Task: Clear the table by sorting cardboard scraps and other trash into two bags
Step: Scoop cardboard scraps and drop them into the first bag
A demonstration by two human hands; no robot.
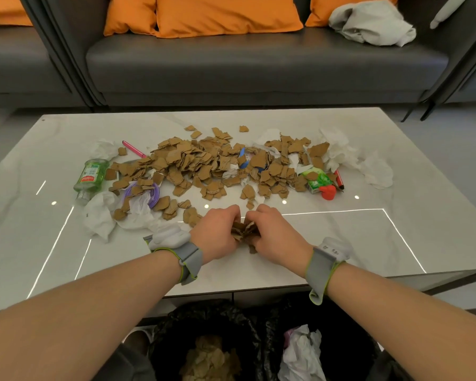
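Gripping torn brown cardboard scraps [243, 232]: left hand [217, 233], right hand [275, 237], fingers curled round bunch.

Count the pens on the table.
2: a pink pen at the cardboard pile's far-left edge, a red pen at its right edge beside the green carton. The pile may hide more.

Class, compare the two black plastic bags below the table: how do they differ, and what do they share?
The black bag on the left holds brown cardboard scraps; the black bag on the right holds crumpled white waste. The left bag's contents look uniform, while the right bag also shows a pinkish-purple item. Both are open black plastic, side by side below the white table.
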